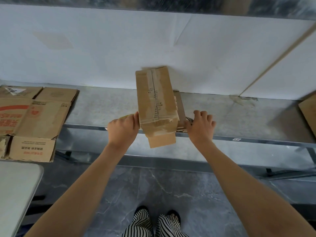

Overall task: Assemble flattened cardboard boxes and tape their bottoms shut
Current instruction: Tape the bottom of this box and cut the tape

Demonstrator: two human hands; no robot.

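Note:
A brown cardboard box [154, 98] stands on the metal shelf [102, 106] at the centre, its taped seam facing up and one flap hanging over the shelf's front edge. My left hand [122, 128] presses against the box's left side near the front corner, with a sliver of something yellow behind its thumb. My right hand [201, 126] grips the lower flap on the box's right side, fingers curled; a thin dark object shows by its thumb, too small to name.
A stack of flattened printed cartons [32, 120] lies on the shelf at the left. Another cardboard piece [307, 113] sits at the right edge. A white wall stands behind the shelf, a grey table corner [15, 189] at lower left, tiled floor below.

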